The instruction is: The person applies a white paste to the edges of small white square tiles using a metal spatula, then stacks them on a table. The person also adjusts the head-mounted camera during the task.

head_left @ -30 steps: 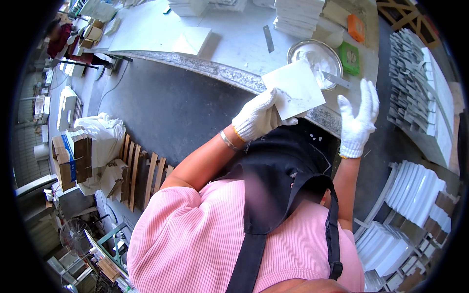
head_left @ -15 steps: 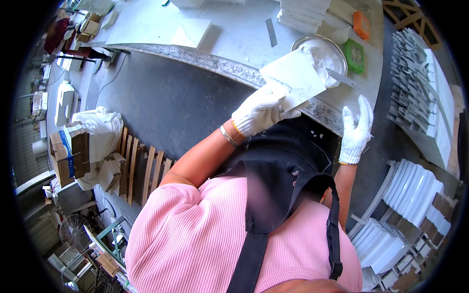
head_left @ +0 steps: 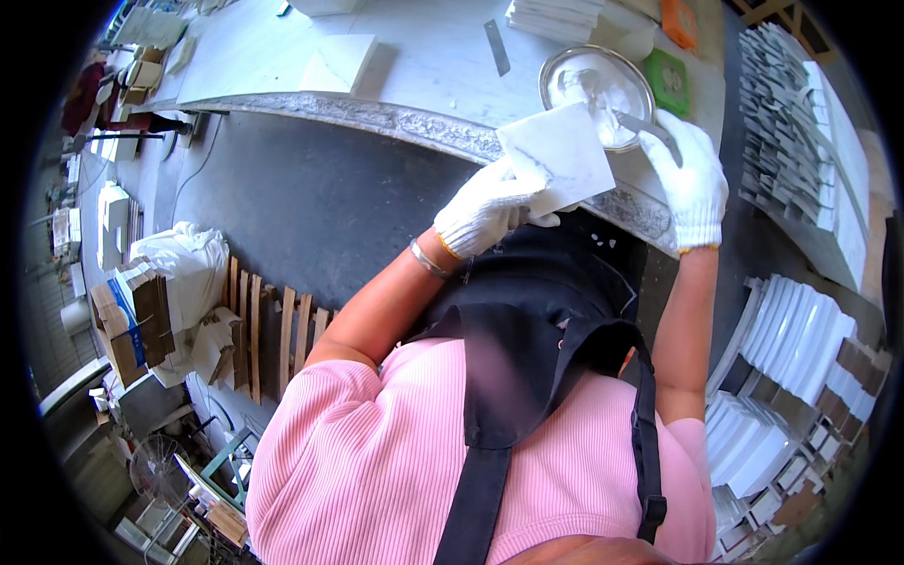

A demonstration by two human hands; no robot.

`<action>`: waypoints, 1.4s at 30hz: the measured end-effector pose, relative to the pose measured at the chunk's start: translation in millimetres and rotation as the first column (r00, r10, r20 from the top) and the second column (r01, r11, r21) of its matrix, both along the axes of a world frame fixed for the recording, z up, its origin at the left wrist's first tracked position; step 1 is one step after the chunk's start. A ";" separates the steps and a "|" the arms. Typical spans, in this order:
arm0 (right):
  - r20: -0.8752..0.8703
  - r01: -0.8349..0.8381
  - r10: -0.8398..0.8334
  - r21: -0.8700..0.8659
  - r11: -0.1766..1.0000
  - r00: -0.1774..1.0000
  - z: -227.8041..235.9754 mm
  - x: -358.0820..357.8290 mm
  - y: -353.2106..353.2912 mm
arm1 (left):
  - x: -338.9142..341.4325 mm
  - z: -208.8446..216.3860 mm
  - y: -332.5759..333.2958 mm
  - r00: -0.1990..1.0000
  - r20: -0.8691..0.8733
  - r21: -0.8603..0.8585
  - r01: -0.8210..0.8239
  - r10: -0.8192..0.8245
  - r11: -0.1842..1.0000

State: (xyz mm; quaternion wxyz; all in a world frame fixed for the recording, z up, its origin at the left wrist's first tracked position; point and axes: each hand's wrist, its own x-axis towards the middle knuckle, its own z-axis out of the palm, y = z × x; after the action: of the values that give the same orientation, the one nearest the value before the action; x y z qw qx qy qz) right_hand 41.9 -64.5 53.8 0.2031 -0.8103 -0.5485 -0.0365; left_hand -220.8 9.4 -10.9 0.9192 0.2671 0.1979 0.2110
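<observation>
My left hand (head_left: pixel 492 209), in a white knitted glove, grips a square white tile (head_left: pixel 557 155) with grey veins by its lower left edge and holds it tilted in front of the table. My right hand (head_left: pixel 692 179), gloved too, is at the bowl's right side. Its thumb and fingers close around the outer end of a flat metal scraper (head_left: pixel 642 124). The scraper's other end rests in white paste (head_left: pixel 591 89) inside a round metal bowl (head_left: pixel 543 83) on the table.
The marble-topped table (head_left: pixel 424 71) has a rough front edge. On it lie another white tile (head_left: pixel 339 63), a metal strip (head_left: pixel 496 47), stacked tiles (head_left: pixel 556 19), a green box (head_left: pixel 667 82) and an orange box (head_left: pixel 678 24). A wooden pallet (head_left: pixel 254 330) stands at left; stacked white pieces (head_left: pixel 796 344) at right.
My right hand has moved up and left from beside the table to the scraper in the bowl, its spread fingers closing around the end. My left hand still holds the tile.
</observation>
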 end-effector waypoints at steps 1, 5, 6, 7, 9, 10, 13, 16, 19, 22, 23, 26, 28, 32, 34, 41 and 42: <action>-0.068 -0.019 0.013 -0.089 0.996 0.998 1.5 1.4 6.6 | -0.2 3.1 0.4 1.000 -0.017 0.004 -0.001 0.001 1.000; -0.063 -0.094 0.085 -0.169 0.981 0.994 -4.9 7.4 18.4 | -2.8 4.4 3.4 0.995 -0.097 0.051 0.012 -0.007 0.999; -0.087 -0.109 0.097 -0.144 0.983 0.991 -3.5 7.7 18.3 | -3.9 4.0 4.3 0.996 -0.094 0.042 0.012 -0.008 0.999; -0.112 -0.122 0.109 -0.120 0.985 0.988 -0.2 8.3 16.9 | -4.7 3.2 5.6 0.996 -0.092 0.033 0.013 -0.010 0.999; -0.212 -0.117 0.101 -0.062 0.991 0.972 5.1 12.0 12.7 | -5.6 0.3 9.1 0.994 -0.111 0.044 0.022 -0.017 0.999; -0.287 -0.097 0.084 -0.031 0.995 0.954 7.3 15.7 9.6 | -5.9 -1.3 10.9 0.993 -0.119 0.050 0.027 -0.020 0.998; -0.541 0.009 -0.009 -0.002 1.000 0.841 18.6 15.2 6.2 | -6.4 -5.5 15.2 0.994 -0.103 0.060 0.037 -0.030 0.998; -0.766 0.095 -0.053 0.011 0.995 0.641 18.2 13.2 7.3 | -7.2 -1.9 17.6 0.994 -0.107 0.055 0.022 -0.016 0.998; -0.824 0.085 -0.038 0.012 0.996 0.566 3.8 12.8 11.1 | -5.1 -1.2 18.4 0.991 -0.124 0.098 -0.033 0.045 0.995; -0.844 0.102 -0.032 0.027 0.994 0.535 -8.3 10.0 16.1 | -5.3 1.0 22.9 0.990 -0.138 0.097 -0.018 0.031 0.995; -0.850 0.104 -0.031 0.028 0.994 0.526 -10.1 9.1 17.8 | -5.3 1.9 23.8 0.988 -0.151 0.099 -0.011 0.026 0.995; -0.836 0.091 -0.037 0.015 0.996 0.548 -9.0 1.6 23.5 | -7.3 -2.4 24.3 0.990 -0.131 0.100 -0.032 0.045 0.994; -0.832 0.088 -0.056 -0.009 0.996 0.552 -7.4 -2.4 25.4 | -8.8 -3.1 25.5 0.992 -0.117 0.105 -0.025 0.038 0.994; -0.825 0.059 -0.060 -0.032 0.998 0.562 -5.8 -4.9 26.4 | -8.7 -3.3 26.4 0.993 -0.115 0.104 0.011 0.001 0.994; -0.839 0.055 -0.054 -0.029 0.998 0.542 -6.0 -5.7 26.1 | -8.3 0.5 25.8 0.994 -0.107 0.101 0.006 0.005 0.995; -0.888 0.126 -0.096 -0.043 0.991 0.450 12.3 -13.1 18.2 | -7.4 -9.2 25.6 0.993 -0.120 0.096 0.001 0.011 0.995; -0.889 0.134 -0.116 -0.063 0.989 0.442 18.2 -14.8 16.4 | -6.5 -9.3 24.8 0.993 -0.116 0.087 0.000 0.010 0.996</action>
State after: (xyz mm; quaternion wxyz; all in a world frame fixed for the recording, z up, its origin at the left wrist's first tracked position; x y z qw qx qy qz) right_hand 27.0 -48.1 72.0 0.4634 -0.7457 -0.2996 0.3733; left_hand -227.3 34.2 -20.2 0.8931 0.3181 0.2426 0.2056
